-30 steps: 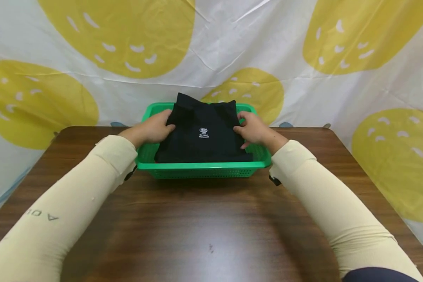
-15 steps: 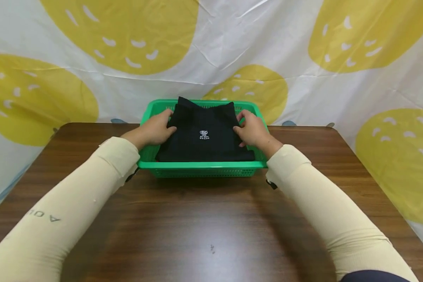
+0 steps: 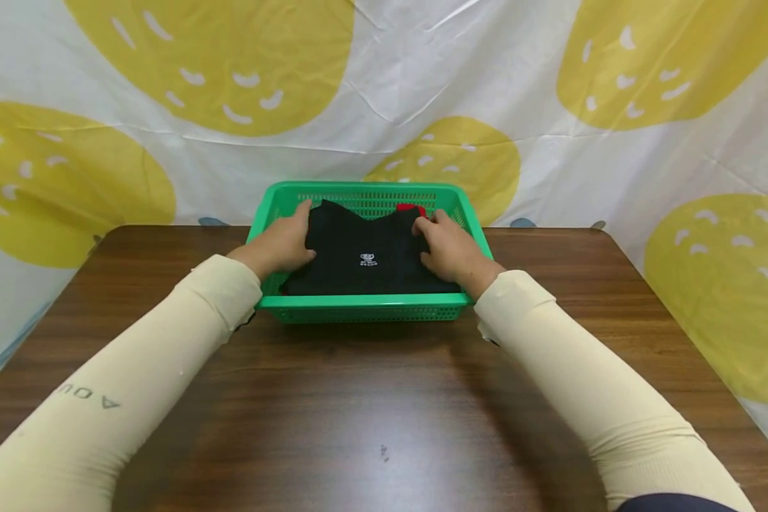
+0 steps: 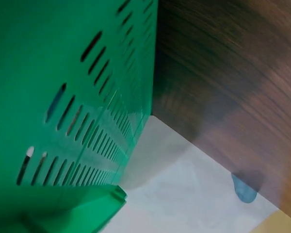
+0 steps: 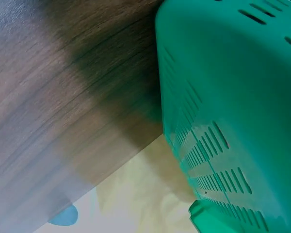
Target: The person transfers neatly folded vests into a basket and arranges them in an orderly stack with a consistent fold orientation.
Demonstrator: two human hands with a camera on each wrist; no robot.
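A folded black garment (image 3: 384, 245) with a small white print lies in the green basket (image 3: 365, 300). Its two far corners rise to points with a dip between them. At its left edge is my left hand (image 3: 278, 238), with thumb and forefinger spread apart and the thumb tip at the cloth. My right hand (image 3: 451, 249) rests at the opposite edge, its slightly bent fingers over the cloth. A bit of red cloth (image 3: 412, 209) shows behind the garment's far right corner. Both wrist views show the slotted outer basket wall (image 4: 87, 116), not the fingers.
The basket stands on a brown wooden table (image 3: 333, 412), near its far edge. Behind it hangs a white curtain (image 3: 230, 160) with large yellow shapes. Cream sleeves (image 3: 166, 348) cover both forearms.
The garment's raised far part has sunk lower into the basket, uncovering the far basket wall and the red cloth. My right hand has moved slightly inward and over the cloth.
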